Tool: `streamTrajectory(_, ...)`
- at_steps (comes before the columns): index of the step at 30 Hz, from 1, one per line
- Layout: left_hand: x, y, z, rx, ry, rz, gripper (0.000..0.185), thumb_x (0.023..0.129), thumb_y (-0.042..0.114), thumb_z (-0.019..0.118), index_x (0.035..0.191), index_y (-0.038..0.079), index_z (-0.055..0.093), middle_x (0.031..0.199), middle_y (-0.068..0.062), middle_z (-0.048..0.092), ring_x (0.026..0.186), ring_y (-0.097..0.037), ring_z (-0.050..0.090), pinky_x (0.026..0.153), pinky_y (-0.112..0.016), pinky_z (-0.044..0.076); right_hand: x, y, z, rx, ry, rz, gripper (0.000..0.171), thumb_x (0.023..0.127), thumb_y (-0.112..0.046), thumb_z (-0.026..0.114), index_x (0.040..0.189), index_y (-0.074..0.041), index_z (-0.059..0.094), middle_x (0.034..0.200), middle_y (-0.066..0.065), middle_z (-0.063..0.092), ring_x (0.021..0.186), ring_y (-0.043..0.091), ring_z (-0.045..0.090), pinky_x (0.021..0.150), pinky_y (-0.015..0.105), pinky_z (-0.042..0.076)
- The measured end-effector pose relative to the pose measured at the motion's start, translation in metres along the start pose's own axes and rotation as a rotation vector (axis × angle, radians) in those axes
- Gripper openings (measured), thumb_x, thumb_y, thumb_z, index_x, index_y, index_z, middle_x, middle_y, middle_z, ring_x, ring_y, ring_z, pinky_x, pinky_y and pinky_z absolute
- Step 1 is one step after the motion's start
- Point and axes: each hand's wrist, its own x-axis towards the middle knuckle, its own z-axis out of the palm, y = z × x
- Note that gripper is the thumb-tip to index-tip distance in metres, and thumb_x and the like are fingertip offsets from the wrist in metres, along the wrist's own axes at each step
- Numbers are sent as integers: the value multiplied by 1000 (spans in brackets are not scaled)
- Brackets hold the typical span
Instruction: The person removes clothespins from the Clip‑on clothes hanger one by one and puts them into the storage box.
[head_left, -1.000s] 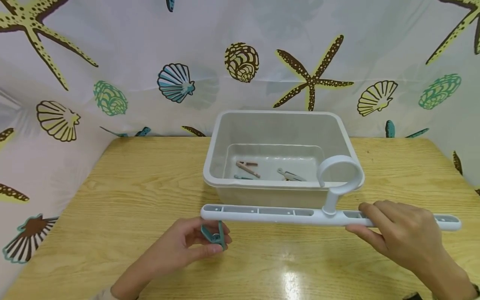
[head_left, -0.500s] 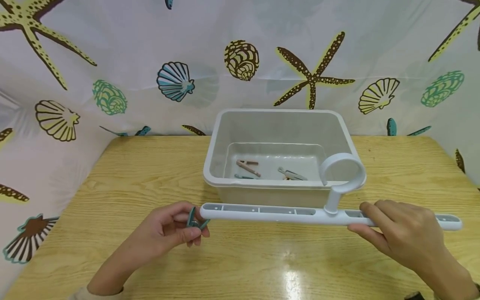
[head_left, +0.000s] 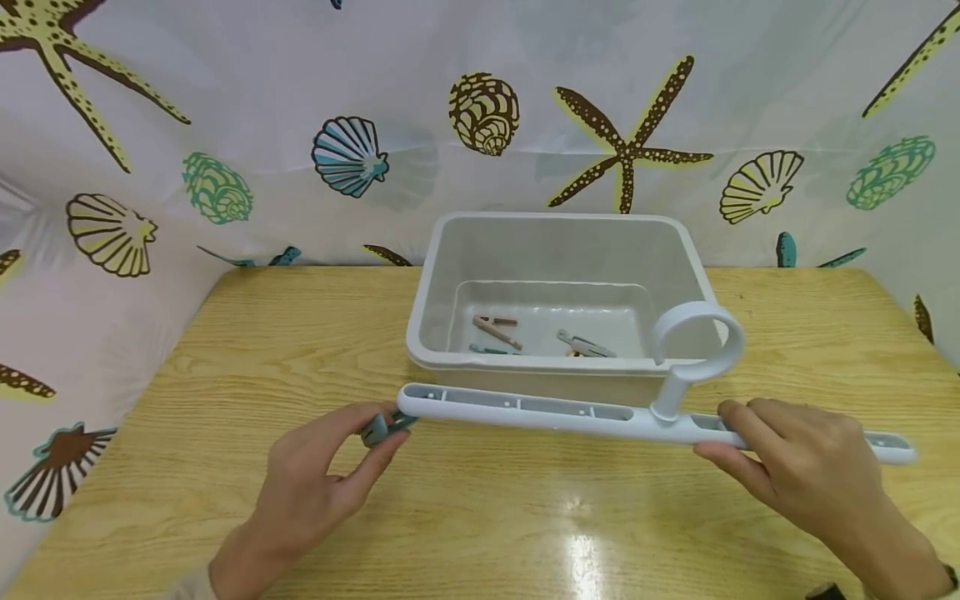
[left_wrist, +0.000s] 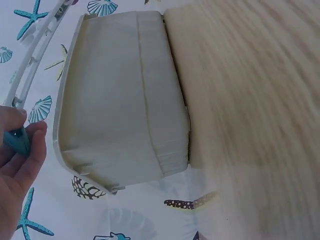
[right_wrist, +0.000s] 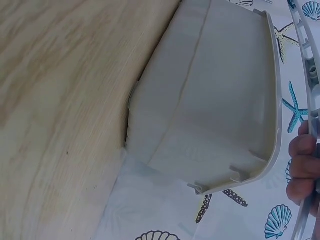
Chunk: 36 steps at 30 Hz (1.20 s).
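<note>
Lying nearly level above the near half of the tabletop [head_left: 225, 350], the pale hanger bar [head_left: 525, 408] runs its long axis left to right, its left end a little higher and farther back than its right end, which points toward the tabletop's right edge. A ring-shaped hook [head_left: 697, 342] stands up from the bar right of its middle. The right hand [head_left: 795, 458] grips the bar just right of the hook, fingers curled over the top and thumb beneath — closed firmly around it. The left hand [head_left: 322, 475] pinches a teal clothespin [head_left: 378, 427] between thumb and fingertips, the peg touching or just under the bar's left tip; which of the two cannot be told. In the left wrist view the peg [left_wrist: 17, 141] shows only as a teal sliver between the fingers.

Behind the bar, toward the far edge at the middle, sits a grey plastic tub [head_left: 450, 275] holding a brown clothespin [head_left: 495, 329], a grey clothespin [head_left: 585, 346] and a teal one partly hidden by the near wall. The tabletop is light wood grain with a glossy glare spot near its front edge. A white curtain [head_left: 225, 100] printed with starfish and seashells — teal, yellow, brown — hangs around the back and sides. No readable writing appears anywhere.
</note>
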Motion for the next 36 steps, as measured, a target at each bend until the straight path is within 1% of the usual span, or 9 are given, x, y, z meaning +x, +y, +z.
streamTrajectory(2, 0, 2, -2, -169, -70, -92, 24, 97, 22, 60, 98, -1, 64, 82, -1, 69, 67, -6, 63, 62, -17, 52, 1, -1, 0, -3, 9, -3, 56, 101, -51, 39, 76, -4, 57, 55, -7, 35, 41, 3, 25, 34, 16, 19)
streamTrajectory(5, 1, 3, -8, -646, -216, -319, 7, 98, 3, 54, 103, -1, 56, 88, -4, 69, 66, -9, 64, 56, -23, 53, 3, -3, -1, -9, 52, -8, 56, 101, -50, 39, 75, -4, 56, 55, -5, 34, 41, 4, 23, 33, 17, 17)
streamTrajectory(11, -3, 0, -11, -1557, -397, -685, 27, 106, 4, 29, 120, 2, 53, 98, -4, 61, 74, -7, 55, 57, -17, 46, 5, -6, 2, 4, 181, -17, 56, 100, -49, 44, 73, -1, 57, 54, 1, 38, 38, 9, 24, 32, 19, 18)
streamTrajectory(14, -4, 1, -10, -1798, -406, -774, 30, 106, 5, 27, 121, 0, 54, 100, -5, 59, 75, -8, 49, 57, -15, 37, 4, -6, 2, 9, 199, -18, 56, 99, -49, 45, 74, -1, 57, 54, 2, 40, 38, 10, 26, 32, 20, 20)
streamTrajectory(19, -3, 6, -14, -1911, -398, -923, 33, 107, 8, 24, 112, 1, 57, 98, -4, 57, 70, -8, 35, 52, -17, 27, 4, -6, 0, 1, 191, -21, 55, 99, -49, 46, 74, -1, 57, 53, 1, 40, 36, 11, 28, 31, 21, 21)
streamTrajectory(23, -2, 11, -17, -1917, -342, -1028, 34, 108, 12, 23, 111, 2, 55, 97, -3, 52, 70, -5, 34, 53, -14, 31, 5, -5, 0, -19, 178, -27, 55, 99, -49, 46, 74, -1, 57, 53, 0, 37, 36, 11, 27, 31, 21, 19)
streamTrajectory(25, -2, 15, -14, -1806, -285, -981, 28, 108, 9, 24, 110, 4, 52, 95, -2, 51, 67, -6, 33, 54, -16, 31, 6, -6, -1, -19, 150, -26, 55, 100, -49, 45, 74, -2, 56, 53, -1, 37, 37, 10, 26, 31, 21, 19)
streamTrajectory(32, -5, 20, 5, -774, -2, -436, 11, 91, -14, 53, 94, -5, 47, 92, -7, 63, 73, -12, 57, 65, -23, 52, 6, -10, -5, -4, 56, -2, 56, 101, -50, 41, 74, -4, 56, 55, -6, 34, 41, 4, 22, 34, 16, 16)
streamTrajectory(36, -5, 15, 11, -372, 112, -194, 18, 91, 6, 62, 92, -11, 56, 86, -10, 66, 72, -7, 59, 65, -16, 50, 6, -11, -5, 7, 39, -1, 55, 101, -50, 41, 75, -4, 57, 56, -6, 35, 42, 3, 22, 35, 15, 17)
